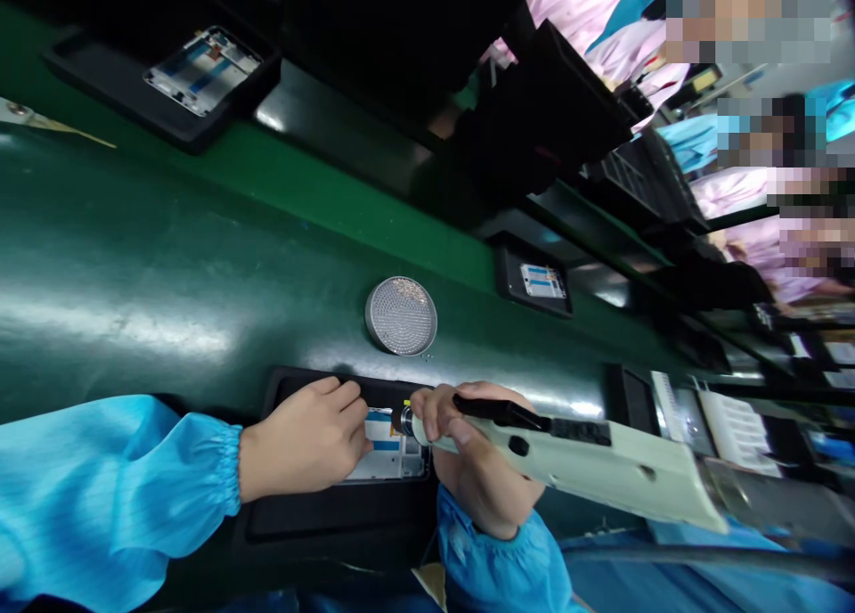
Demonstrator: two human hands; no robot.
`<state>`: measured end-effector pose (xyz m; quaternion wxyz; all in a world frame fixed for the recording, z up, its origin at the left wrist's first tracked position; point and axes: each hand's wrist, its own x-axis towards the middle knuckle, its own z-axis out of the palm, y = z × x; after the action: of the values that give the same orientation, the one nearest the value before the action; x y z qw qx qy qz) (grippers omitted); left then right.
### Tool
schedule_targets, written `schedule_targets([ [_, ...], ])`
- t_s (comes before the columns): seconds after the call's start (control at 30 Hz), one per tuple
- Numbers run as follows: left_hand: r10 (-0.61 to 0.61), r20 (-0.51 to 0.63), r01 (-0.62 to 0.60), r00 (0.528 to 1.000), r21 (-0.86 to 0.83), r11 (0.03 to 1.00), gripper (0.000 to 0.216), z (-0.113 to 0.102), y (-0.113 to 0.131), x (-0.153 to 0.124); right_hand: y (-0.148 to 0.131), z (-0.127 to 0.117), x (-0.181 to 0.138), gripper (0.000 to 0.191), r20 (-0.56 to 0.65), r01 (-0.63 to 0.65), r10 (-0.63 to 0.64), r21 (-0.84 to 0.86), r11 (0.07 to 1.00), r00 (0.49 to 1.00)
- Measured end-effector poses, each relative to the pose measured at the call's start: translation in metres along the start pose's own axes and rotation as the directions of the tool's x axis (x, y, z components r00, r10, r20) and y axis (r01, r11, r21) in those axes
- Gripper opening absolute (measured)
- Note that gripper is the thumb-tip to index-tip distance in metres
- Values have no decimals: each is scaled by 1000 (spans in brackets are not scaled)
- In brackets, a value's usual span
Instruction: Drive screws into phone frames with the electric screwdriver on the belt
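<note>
white phone frame (391, 448) sits in black tray (334, 515) on green counter (134, 265). left hand (304, 444) fingers pressed on frame's left edge, curled. right hand (468, 457) fingers wrapped round el. screwdriver (581, 457), tip at frame's rt side.

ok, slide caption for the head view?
Left hand steadies phone frame in black tray; right hand holds electric screwdriver.

Glossy green conveyor belt (134, 265) — overhead glare
</note>
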<state>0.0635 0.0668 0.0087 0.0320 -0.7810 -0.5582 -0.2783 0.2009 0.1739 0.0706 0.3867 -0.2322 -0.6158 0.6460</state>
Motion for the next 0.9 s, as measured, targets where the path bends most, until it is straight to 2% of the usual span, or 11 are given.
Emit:
schedule_targets([
  [0.9,4,28,-4,1000,21,1000,19,0,2,-1,11,0,0,24,32,27,-27,-6,1000,999],
])
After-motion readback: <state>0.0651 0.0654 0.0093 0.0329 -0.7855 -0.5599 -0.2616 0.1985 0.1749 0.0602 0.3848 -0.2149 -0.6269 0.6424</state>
